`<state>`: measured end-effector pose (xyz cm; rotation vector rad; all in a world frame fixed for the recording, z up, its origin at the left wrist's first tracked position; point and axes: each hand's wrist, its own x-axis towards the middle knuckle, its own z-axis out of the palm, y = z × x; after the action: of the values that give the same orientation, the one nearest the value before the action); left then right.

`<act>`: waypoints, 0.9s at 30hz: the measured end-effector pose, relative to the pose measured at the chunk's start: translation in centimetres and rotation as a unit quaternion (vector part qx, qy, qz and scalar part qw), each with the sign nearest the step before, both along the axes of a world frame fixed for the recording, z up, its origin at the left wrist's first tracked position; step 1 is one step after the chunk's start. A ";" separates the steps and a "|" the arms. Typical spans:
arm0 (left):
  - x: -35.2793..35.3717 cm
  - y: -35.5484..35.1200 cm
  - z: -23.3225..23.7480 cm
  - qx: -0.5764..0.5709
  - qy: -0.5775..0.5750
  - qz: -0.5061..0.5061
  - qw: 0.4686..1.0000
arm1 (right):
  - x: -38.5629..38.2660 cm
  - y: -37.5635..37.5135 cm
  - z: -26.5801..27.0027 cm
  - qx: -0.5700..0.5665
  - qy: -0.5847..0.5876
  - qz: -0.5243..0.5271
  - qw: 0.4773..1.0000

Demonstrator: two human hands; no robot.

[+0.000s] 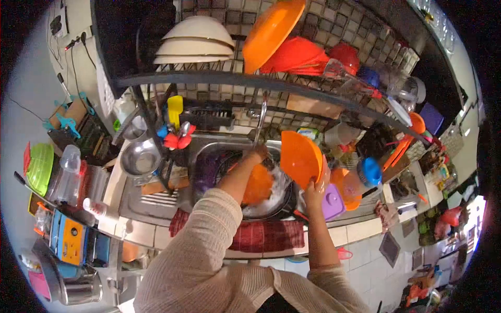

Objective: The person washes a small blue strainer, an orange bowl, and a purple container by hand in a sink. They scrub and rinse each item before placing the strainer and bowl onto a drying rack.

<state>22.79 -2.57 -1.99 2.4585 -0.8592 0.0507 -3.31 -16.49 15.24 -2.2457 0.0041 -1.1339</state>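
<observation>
My right hand (pixel 316 189) grips the lower rim of an orange bowl (pixel 299 156), held tilted on edge above the right side of the steel sink (pixel 206 151). My left arm, in a beige sleeve, reaches across the sink, and my left hand (pixel 258 155) is under the tap (pixel 260 120), just above another orange dish (pixel 258 183) lying in a soapy dark pan (pixel 276 204). The left fingers are too small and blurred to make out.
A dish rack overhead carries stacked cream bowls (pixel 195 40), an orange plate (pixel 271 31) and red lids. A steel bowl (pixel 140 159) sits left of the sink and a purple container (pixel 332 201) right of it. A red cloth (pixel 261 235) hangs on the counter edge.
</observation>
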 end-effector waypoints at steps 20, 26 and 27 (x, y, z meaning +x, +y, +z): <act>2.9 1.8 6.3 -0.339 0.650 -0.006 0.680 | 7.5 -8.0 -8.6 0.236 0.248 0.307 0.888; -5.0 13.1 0.6 -0.249 0.432 0.143 0.855 | 12.7 0.0 -4.2 0.003 0.196 0.393 0.898; -7.3 14.4 -0.2 -0.216 0.452 0.137 0.855 | 14.1 1.4 -3.6 -0.048 0.199 0.403 0.892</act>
<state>15.53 11.81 -2.20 1.8170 -0.0556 -0.6819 10.81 -15.08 11.59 -2.1641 -0.7582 -0.2259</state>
